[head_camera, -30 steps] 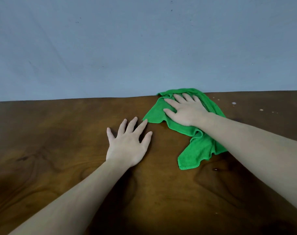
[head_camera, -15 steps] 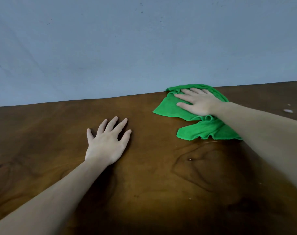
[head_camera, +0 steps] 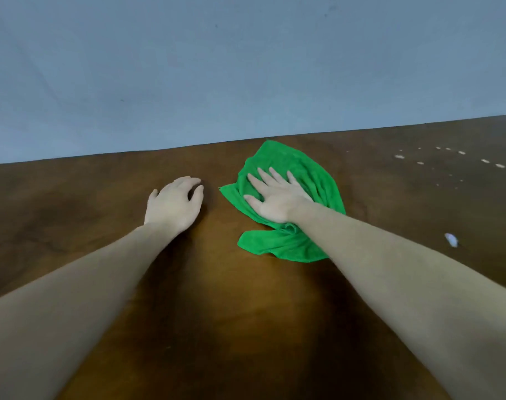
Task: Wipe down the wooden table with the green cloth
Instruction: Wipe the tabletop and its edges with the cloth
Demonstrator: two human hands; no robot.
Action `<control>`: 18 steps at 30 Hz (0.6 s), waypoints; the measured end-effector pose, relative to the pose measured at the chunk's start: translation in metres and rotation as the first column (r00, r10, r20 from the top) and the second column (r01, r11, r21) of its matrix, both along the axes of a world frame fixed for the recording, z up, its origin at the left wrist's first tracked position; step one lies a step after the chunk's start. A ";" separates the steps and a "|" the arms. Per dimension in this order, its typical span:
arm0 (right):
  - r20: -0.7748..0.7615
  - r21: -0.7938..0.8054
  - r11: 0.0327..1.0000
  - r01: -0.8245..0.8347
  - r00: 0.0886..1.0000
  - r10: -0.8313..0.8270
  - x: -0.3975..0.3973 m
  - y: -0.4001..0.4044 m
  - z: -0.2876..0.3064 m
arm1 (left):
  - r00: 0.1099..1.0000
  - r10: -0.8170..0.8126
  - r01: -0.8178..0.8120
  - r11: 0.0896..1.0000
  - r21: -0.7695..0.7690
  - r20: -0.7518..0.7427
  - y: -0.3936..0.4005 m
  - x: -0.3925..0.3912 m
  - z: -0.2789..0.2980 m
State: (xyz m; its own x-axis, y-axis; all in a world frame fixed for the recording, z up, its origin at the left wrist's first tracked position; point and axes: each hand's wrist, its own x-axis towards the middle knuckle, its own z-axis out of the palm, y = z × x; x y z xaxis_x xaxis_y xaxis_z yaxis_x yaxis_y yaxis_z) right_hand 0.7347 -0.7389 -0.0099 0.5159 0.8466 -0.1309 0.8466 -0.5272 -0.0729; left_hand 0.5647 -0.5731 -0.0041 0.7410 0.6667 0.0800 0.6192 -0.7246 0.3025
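While right hand (head_camera: 277, 197) presses green cloth (head_camera: 289, 249) flat, left hand (head_camera: 173, 204) relaxed, crumbs (head_camera: 451, 240) nearby

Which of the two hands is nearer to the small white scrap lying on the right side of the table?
Right. The right hand presses flat on the green cloth, left of the white scrap. The left hand rests on the table farther left, beyond the cloth.

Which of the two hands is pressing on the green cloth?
The right hand: it lies flat with spread fingers on the green cloth. The left hand rests on the bare wooden table, apart from the cloth.
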 end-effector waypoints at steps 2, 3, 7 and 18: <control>-0.015 0.013 1.000 -0.026 1.000 0.026 -0.031 -0.014 0.000 | 0.998 -0.066 0.067 0.998 -0.015 0.013 -0.018 -0.014 0.000; -0.018 0.016 0.999 -0.043 0.999 0.044 -0.047 -0.022 0.001 | 0.995 -0.102 0.102 0.995 -0.016 0.016 -0.029 -0.023 -0.001; -0.025 0.014 0.992 -0.127 0.992 0.127 -0.108 -0.058 0.003 | 0.976 -0.219 0.219 0.975 -0.023 0.011 -0.074 -0.068 -0.004; -0.032 0.065 0.960 -0.274 0.961 0.276 -0.230 -0.165 0.002 | 0.924 -0.378 0.381 0.920 -0.090 0.056 -0.164 -0.164 -0.003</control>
State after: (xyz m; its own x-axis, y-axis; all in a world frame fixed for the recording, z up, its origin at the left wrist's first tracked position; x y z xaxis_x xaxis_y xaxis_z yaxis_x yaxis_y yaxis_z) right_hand 0.5050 -0.9034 -0.0075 0.2577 0.9618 -0.0922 0.9539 -0.2684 -0.1341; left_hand 0.4009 -0.7374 -0.0075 0.9377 0.3420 0.0613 0.2907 -0.8689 0.4006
